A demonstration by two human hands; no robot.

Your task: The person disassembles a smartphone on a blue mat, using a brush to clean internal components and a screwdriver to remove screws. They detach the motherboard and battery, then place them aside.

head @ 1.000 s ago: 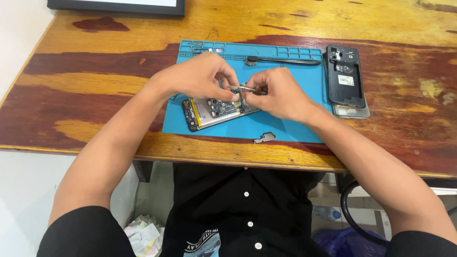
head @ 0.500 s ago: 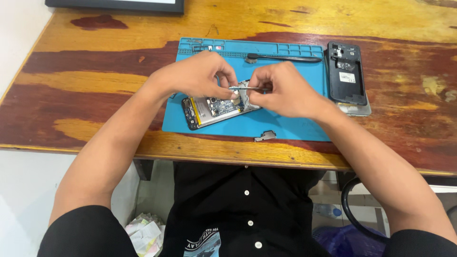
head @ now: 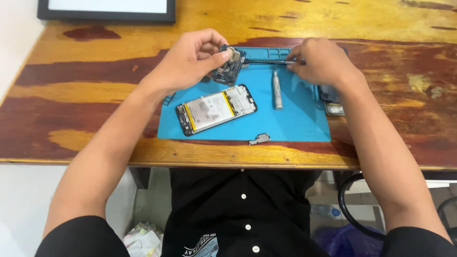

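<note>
Circuit board (head: 229, 65) in left fingers (head: 216, 56); back cover (head: 331, 97) half hidden.

You are working at a wooden table (head: 85, 95) with a worn surface of yellow and dark red patches. A blue mat (head: 295, 123) lies flat on it near the front edge, a dark-framed panel (head: 107, 10) rests at the far left edge, and a phone back cover (head: 333, 102) sits on the wood just off the mat's right side, partly hidden.
</note>
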